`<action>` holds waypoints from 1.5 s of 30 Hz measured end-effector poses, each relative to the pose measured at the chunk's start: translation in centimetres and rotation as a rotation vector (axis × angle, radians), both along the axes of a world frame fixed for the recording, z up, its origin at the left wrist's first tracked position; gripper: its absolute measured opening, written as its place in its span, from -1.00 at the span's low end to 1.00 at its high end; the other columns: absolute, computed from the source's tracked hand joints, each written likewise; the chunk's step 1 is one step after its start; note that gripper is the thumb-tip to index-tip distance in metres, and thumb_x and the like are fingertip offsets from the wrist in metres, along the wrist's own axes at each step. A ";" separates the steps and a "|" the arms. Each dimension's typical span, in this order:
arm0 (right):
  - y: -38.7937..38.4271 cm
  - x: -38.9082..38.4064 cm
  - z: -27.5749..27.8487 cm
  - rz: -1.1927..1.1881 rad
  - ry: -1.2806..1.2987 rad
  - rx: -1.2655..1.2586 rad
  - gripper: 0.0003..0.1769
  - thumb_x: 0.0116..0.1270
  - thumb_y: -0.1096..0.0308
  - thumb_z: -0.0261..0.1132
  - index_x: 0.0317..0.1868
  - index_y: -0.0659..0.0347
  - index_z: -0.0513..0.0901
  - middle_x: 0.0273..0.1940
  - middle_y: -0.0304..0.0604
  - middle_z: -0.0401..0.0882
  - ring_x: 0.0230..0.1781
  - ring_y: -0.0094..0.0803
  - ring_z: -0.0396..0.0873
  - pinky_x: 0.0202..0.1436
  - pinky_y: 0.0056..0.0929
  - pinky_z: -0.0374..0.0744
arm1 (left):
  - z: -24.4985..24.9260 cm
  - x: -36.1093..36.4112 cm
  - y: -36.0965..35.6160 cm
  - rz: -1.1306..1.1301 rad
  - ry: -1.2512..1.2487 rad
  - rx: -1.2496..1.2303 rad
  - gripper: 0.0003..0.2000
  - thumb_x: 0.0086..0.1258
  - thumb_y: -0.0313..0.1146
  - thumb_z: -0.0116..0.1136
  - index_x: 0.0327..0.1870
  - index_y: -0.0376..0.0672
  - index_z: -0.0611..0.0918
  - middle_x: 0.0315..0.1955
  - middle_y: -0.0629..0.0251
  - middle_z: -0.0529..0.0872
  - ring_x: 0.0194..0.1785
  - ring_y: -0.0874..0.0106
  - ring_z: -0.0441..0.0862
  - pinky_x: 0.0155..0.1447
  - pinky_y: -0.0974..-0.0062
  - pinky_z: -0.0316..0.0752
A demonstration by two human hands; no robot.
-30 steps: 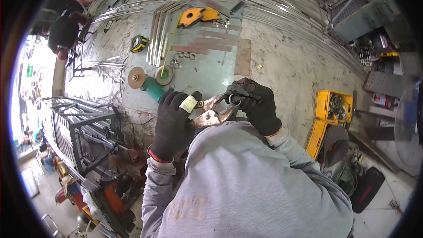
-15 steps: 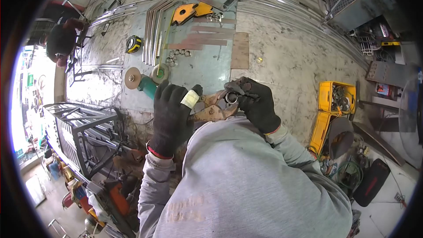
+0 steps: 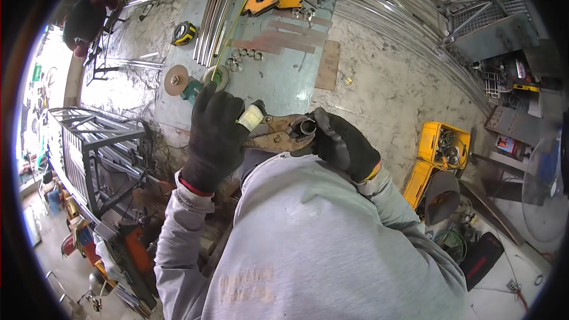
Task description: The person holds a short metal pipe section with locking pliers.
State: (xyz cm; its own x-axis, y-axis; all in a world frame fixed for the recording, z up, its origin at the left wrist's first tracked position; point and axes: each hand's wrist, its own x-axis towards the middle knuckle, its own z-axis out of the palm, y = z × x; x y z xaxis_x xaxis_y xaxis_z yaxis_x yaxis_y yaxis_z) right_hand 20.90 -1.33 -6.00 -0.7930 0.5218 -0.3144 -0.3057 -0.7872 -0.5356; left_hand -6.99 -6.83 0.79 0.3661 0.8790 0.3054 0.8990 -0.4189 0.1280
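My left hand (image 3: 216,133), in a dark glove with pale tape round the thumb, is closed at the left end of rusty riveted pliers (image 3: 275,140). A short metal ring (image 3: 307,126), its round opening facing up, sits at the jaws' right end. Against the ring's right side, my right hand (image 3: 347,145) has its gloved fingers curled in, partly hiding the contact. The pliers lie close in front of my grey shirt. Just beyond my left hand is a green angle grinder (image 3: 191,90) with a brown disc (image 3: 176,80).
Several metal rings (image 3: 244,54), flat strips (image 3: 275,42) and long tubes (image 3: 214,21) lie ahead. A tape measure (image 3: 184,33) and orange welding magnets (image 3: 261,2) are near them. Yellow crates (image 3: 430,142) stand right, a metal frame (image 3: 98,148) left. Someone sits at far left (image 3: 89,21).
The view has shifted slightly. My right hand's fingers have moved from around the ring to its right side, leaving more of the ring and jaws visible. My left hand stays at the pliers.
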 end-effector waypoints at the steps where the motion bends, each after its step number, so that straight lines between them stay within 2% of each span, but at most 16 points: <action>1: 0.2 -0.1 0.8 0.052 -0.060 -0.011 -0.24 0.76 -0.33 0.14 0.25 0.36 0.65 0.20 -0.12 0.70 0.26 -0.39 0.65 0.53 -0.26 0.59 | 0.1 -0.1 0.1 -0.022 0.001 0.000 -0.60 0.12 -0.45 0.37 0.06 -0.12 0.82 -0.10 0.15 0.66 0.16 0.04 0.62 0.56 -0.27 0.44; 5: -0.1 0.2 -0.3 -0.016 -0.013 0.249 -0.25 0.64 -0.42 0.27 -0.01 0.25 0.54 0.17 -0.15 0.64 0.23 -0.40 0.65 0.49 -0.25 0.63 | 0.0 -1.0 0.6 -0.072 0.070 -0.048 -0.39 -0.02 -0.53 0.40 0.22 -0.17 0.83 -0.02 0.09 0.64 0.25 -0.03 0.60 0.54 -0.29 0.46; 7: 0.6 0.7 -0.4 -0.002 -0.041 0.165 -0.74 0.75 0.29 0.14 -0.02 0.32 0.66 0.18 0.02 0.74 0.14 -0.28 0.77 0.33 -0.20 0.78 | -0.2 -0.9 0.8 -0.080 0.074 0.004 -0.43 0.02 -0.55 0.38 0.20 -0.16 0.82 -0.05 0.09 0.65 0.23 -0.02 0.61 0.54 -0.33 0.44; 12: 0.6 0.4 0.0 -0.079 -0.167 0.087 -0.70 0.79 0.35 0.12 0.09 0.44 0.69 0.10 0.03 0.76 0.06 -0.29 0.78 0.23 -0.25 0.82 | -1.0 -0.9 1.2 -0.074 0.061 -0.017 -0.46 0.01 -0.56 0.38 0.15 -0.23 0.81 -0.03 0.07 0.68 0.23 -0.03 0.62 0.57 -0.33 0.41; 15: 0.9 0.3 0.2 -0.083 -0.238 0.357 -0.74 0.77 0.35 0.11 -0.06 0.35 0.63 0.07 0.00 0.74 0.01 -0.31 0.78 0.21 -0.23 0.82 | -1.0 -1.3 1.6 -0.081 0.064 -0.062 -0.50 -0.01 -0.56 0.40 0.09 -0.28 0.80 0.00 0.05 0.69 0.25 -0.04 0.61 0.58 -0.34 0.39; 18: 1.2 0.2 0.6 -0.100 -0.025 -0.014 -0.75 0.74 0.32 0.14 -0.13 0.30 0.58 0.05 -0.04 0.73 -0.01 -0.34 0.76 0.21 -0.27 0.81 | -0.4 -1.2 2.2 -0.102 0.065 -0.096 -0.53 -0.02 -0.56 0.42 0.04 -0.29 0.79 0.01 0.03 0.69 0.27 -0.06 0.62 0.59 -0.34 0.38; 21: 1.3 0.6 1.5 -0.083 -0.177 0.196 -0.76 0.70 0.28 0.18 -0.12 0.28 0.59 0.05 -0.04 0.73 -0.03 -0.34 0.76 0.22 -0.27 0.80 | 0.0 -0.9 2.9 -0.120 0.049 -0.083 -0.60 -0.01 -0.55 0.37 -0.03 -0.23 0.79 -0.07 0.09 0.67 0.20 -0.02 0.62 0.56 -0.28 0.39; 23: 1.4 0.8 2.2 0.010 -0.239 0.462 -0.41 0.83 -0.23 0.05 -0.21 0.13 0.34 -0.06 -0.24 0.55 -0.01 -0.54 0.50 0.28 -0.45 0.58 | 0.1 -1.0 3.0 -0.139 0.039 -0.062 -0.64 0.02 -0.55 0.32 -0.08 -0.19 0.80 -0.14 0.15 0.66 0.13 0.02 0.61 0.53 -0.21 0.41; 24: 1.4 0.6 1.9 0.003 -0.236 0.462 -0.41 0.83 -0.23 0.05 -0.21 0.13 0.34 -0.06 -0.24 0.55 -0.01 -0.54 0.50 0.28 -0.45 0.58 | -0.1 -1.3 2.9 -0.139 0.052 -0.111 -0.60 -0.01 -0.54 0.38 -0.04 -0.23 0.79 -0.07 0.09 0.67 0.20 -0.03 0.61 0.57 -0.24 0.39; 27: 0.8 -0.4 0.6 -0.096 -0.134 0.447 -0.32 0.82 -0.31 0.04 -0.02 0.26 0.53 0.08 -0.11 0.65 0.12 -0.45 0.60 0.41 -0.34 0.61 | 0.0 -1.2 2.8 -0.151 0.075 -0.134 -0.56 -0.03 -0.52 0.43 0.00 -0.27 0.78 0.01 0.03 0.68 0.26 -0.07 0.62 0.59 -0.26 0.39; 29: 0.1 -1.5 0.3 -0.184 -0.063 -0.023 -0.14 0.79 -0.40 -0.01 0.35 0.36 0.61 0.33 0.08 0.69 0.36 -0.23 0.65 0.52 -0.13 0.61 | 0.0 -1.0 2.9 -0.160 0.080 -0.109 -0.56 -0.03 -0.52 0.43 -0.01 -0.26 0.78 0.00 0.04 0.68 0.25 -0.07 0.62 0.56 -0.25 0.41; 32: -0.2 -3.4 0.0 -0.348 0.147 -0.212 -0.02 0.76 -0.47 -0.10 0.58 0.32 0.55 0.51 0.22 0.62 0.56 0.10 0.57 0.63 0.19 0.54 | -0.2 -0.2 2.9 -0.178 0.037 -0.134 -0.57 -0.03 -0.52 0.42 -0.02 -0.26 0.77 -0.02 0.04 0.67 0.19 -0.08 0.62 0.47 -0.21 0.46; 35: -0.5 -4.5 -0.7 -0.467 0.457 -0.306 -0.02 0.75 -0.51 -0.18 0.48 0.26 0.65 0.52 0.23 0.62 0.63 0.25 0.49 0.70 0.39 0.43 | -0.6 1.2 3.1 -0.147 0.015 -0.096 -0.63 0.00 -0.51 0.32 -0.07 -0.22 0.78 -0.16 0.12 0.66 0.03 0.02 0.61 0.37 -0.09 0.48; 39: 0.0 -4.6 -2.4 -0.567 0.519 -0.216 -0.05 0.74 -0.51 -0.14 0.34 0.22 0.77 0.34 0.21 0.77 0.58 0.33 0.53 0.71 0.40 0.40 | -1.8 2.6 3.1 -0.092 -0.003 -0.058 -0.67 0.00 -0.46 0.35 -0.13 -0.23 0.77 -0.19 0.12 0.63 0.01 0.03 0.61 0.30 -0.06 0.48; 40: 0.0 -4.8 -1.8 -0.629 0.508 -0.274 -0.04 0.71 -0.53 -0.06 0.17 0.31 0.77 0.15 0.22 0.83 0.38 0.26 0.69 0.62 0.36 0.52 | -1.9 2.9 3.1 -0.080 -0.016 -0.050 -0.68 0.00 -0.45 0.36 -0.14 -0.23 0.77 -0.19 0.12 0.63 0.01 0.03 0.61 0.30 -0.06 0.48; 45: 0.9 -4.9 -1.3 -0.705 0.417 -0.228 -0.08 0.74 -0.51 -0.10 -0.25 0.22 0.73 -0.35 0.04 0.71 -0.13 0.23 0.72 0.46 0.34 0.59 | -2.2 4.3 3.1 -0.064 -0.032 -0.029 -0.67 -0.03 -0.42 0.40 -0.15 -0.21 0.77 -0.16 0.12 0.64 0.02 0.03 0.61 0.31 -0.07 0.47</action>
State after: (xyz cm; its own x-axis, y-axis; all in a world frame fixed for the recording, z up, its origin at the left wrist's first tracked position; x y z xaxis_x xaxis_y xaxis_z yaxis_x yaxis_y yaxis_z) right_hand 16.00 -0.47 -7.28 -0.3808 0.8966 -0.2261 -0.9022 -0.4138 -0.1214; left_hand -2.69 -3.70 -1.40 0.4122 0.8627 0.2929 0.8656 -0.4711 0.1694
